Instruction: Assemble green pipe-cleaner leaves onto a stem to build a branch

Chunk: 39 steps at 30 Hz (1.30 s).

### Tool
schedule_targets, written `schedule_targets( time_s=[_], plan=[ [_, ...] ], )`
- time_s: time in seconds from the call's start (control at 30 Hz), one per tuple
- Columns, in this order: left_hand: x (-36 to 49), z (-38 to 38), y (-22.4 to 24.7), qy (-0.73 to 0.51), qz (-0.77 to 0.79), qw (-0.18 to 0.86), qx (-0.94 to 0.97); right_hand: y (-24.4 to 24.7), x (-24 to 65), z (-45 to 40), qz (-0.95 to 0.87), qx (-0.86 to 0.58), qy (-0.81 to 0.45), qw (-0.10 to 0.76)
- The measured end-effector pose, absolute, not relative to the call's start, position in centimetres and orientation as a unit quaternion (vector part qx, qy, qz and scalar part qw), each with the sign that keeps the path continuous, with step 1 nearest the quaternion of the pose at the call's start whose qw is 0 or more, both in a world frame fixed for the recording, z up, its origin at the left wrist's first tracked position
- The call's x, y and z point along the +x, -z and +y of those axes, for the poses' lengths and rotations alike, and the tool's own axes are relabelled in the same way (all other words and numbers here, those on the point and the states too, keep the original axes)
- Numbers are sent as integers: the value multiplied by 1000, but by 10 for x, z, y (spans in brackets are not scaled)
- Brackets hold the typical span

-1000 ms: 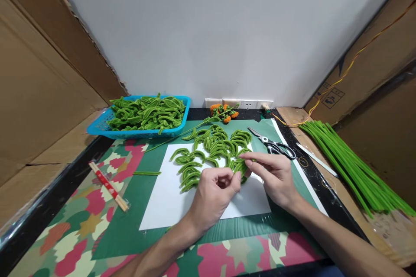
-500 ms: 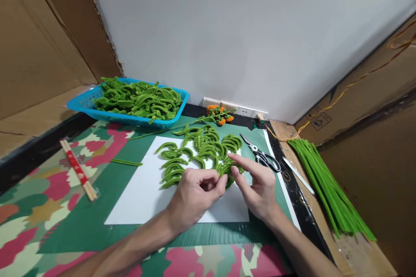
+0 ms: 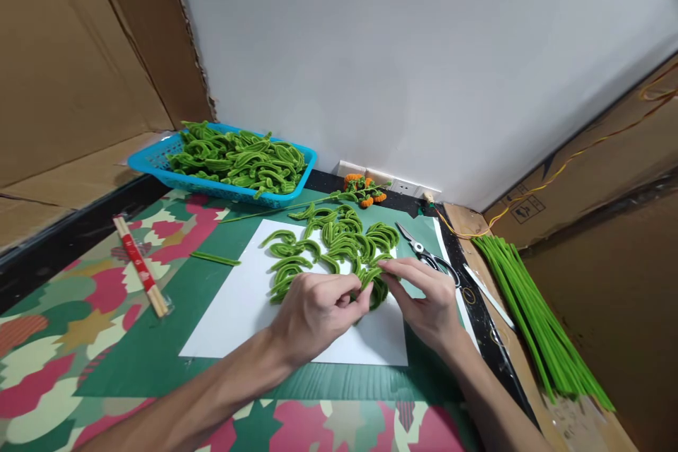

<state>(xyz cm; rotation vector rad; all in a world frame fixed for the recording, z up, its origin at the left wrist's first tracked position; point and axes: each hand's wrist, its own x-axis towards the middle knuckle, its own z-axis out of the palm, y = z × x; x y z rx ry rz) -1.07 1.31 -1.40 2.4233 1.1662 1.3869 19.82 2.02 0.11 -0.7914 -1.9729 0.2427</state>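
Curved green fuzzy pieces lie in several small bunches on a white sheet. Over the sheet's right half, my left hand is closed, thumb and index finger pinched on a green fuzzy piece whose shape is mostly hidden. My right hand is beside it, its thumb and fingertips pressed on a green fuzzy piece near the front of the bunches. Just beyond my right hand lie black-handled scissors, blades pointing away.
A blue basket full of green pieces stands at the back left. Wrapped chopsticks and a short green strip lie left. Orange flowers lie by the wall. Long green stems rest on cardboard at right.
The right fingers have closed from a spread pose onto a green piece. My left hand keeps its pinch. The whole view has shifted slightly.
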Motion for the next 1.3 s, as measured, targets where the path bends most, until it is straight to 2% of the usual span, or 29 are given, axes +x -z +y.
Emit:
schedule_targets(
  time_s=[0.3, 0.4, 0.53, 0.7, 0.9, 1.0, 1.17, 1.3],
  plan=[
    [-15, 19, 3, -368, 421, 50, 828, -4, 199, 19, -801, -364, -156, 448],
    [-21, 24, -7, -340, 406, 99, 842, -2, 197, 17, -800, -359, -149, 457],
    [-46, 24, -31, -344, 387, 229, 824, -1, 197, 15, -798, -383, -135, 446],
    [-96, 0, -50, -378, 507, 235, 738, 3, 196, 9, -805, -375, -119, 444],
    [-149, -51, -27, -205, 565, 302, 740, 9, 188, -1, -831, -348, -103, 422],
    [-160, -68, -15, -158, 569, 296, 750, 9, 184, -3, -859, -319, -81, 393],
    [-152, -69, -11, -158, 560, 287, 761, 2, 170, -11, -875, -294, -122, 364],
    [-139, -64, -12, -205, 548, 307, 751, -2, 144, -22, -902, -267, -162, 298]
  ],
)
